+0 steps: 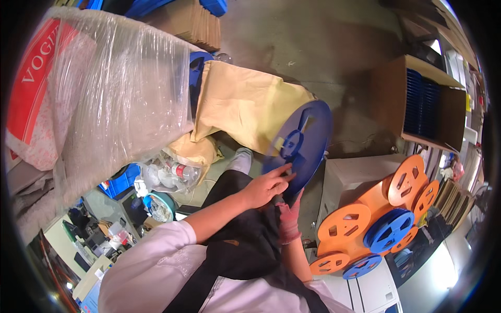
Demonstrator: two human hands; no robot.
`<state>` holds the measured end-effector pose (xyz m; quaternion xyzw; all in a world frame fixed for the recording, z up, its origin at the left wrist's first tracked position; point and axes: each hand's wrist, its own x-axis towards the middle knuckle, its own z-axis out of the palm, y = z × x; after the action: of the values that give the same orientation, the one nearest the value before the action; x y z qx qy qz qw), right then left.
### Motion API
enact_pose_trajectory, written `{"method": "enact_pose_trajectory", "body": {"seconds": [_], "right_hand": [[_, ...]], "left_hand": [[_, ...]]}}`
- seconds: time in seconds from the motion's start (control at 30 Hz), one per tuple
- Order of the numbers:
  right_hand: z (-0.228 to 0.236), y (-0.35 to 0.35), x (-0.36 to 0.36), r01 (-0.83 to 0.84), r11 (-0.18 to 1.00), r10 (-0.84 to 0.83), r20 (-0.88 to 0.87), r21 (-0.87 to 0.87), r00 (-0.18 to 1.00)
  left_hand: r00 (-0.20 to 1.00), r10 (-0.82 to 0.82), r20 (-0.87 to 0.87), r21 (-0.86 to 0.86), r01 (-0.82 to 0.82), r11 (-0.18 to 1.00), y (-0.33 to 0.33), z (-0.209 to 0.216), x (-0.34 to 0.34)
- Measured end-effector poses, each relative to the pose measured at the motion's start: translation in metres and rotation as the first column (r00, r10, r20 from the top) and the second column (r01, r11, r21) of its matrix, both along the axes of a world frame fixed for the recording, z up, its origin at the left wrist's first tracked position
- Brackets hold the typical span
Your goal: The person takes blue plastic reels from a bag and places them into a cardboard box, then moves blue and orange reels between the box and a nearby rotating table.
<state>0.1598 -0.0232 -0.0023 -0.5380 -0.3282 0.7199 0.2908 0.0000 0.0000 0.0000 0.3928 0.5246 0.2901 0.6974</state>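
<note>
A blue plastic reel disc is tilted up in front of my body, with a raised ring hub and slots at its middle. My right hand, in a pinkish-red glove, grips the disc at its near lower edge; part of the fingers is behind it. My left hand, bare, lies over the disc's near side, fingers closed around a slim dark-handled tool. Its tip end is at the disc's face, too blurred to tell its kind.
Orange and blue reel discs lie on a white cabinet at the right. An open carton holds stacked blue discs. Ahead stands a large tan paper sack; a film-wrapped stack is at the left, near a bag of plastic bottles.
</note>
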Motion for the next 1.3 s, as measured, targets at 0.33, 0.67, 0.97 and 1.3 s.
{"method": "enact_pose_trajectory", "body": {"seconds": [0.33, 0.67, 0.97, 1.3], "right_hand": [[-0.059, -0.024, -0.01, -0.318, 0.938, 0.193, 0.561, 0.134, 0.805], [-0.046, 0.019, -0.042, 0.162, 0.985, -0.103, 0.559, -0.056, 0.823], [0.093, 0.137, -0.1, 0.484, 0.868, -0.495, 0.104, 0.116, 0.863], [0.033, 0.151, -0.179, -0.532, 0.768, 0.383, 0.412, 0.356, 0.827]], "left_hand": [[0.601, 0.623, -0.501, -0.385, -0.799, 0.461, 0.031, -0.239, -0.258], [0.552, 0.625, -0.553, -0.431, -0.831, 0.352, -0.024, -0.37, -0.32], [0.572, 0.482, -0.664, -0.035, -0.667, 0.744, 0.029, -0.21, -0.137], [0.641, 0.655, -0.4, 0.316, -0.574, 0.755, 0.026, -0.169, 0.07]]}}
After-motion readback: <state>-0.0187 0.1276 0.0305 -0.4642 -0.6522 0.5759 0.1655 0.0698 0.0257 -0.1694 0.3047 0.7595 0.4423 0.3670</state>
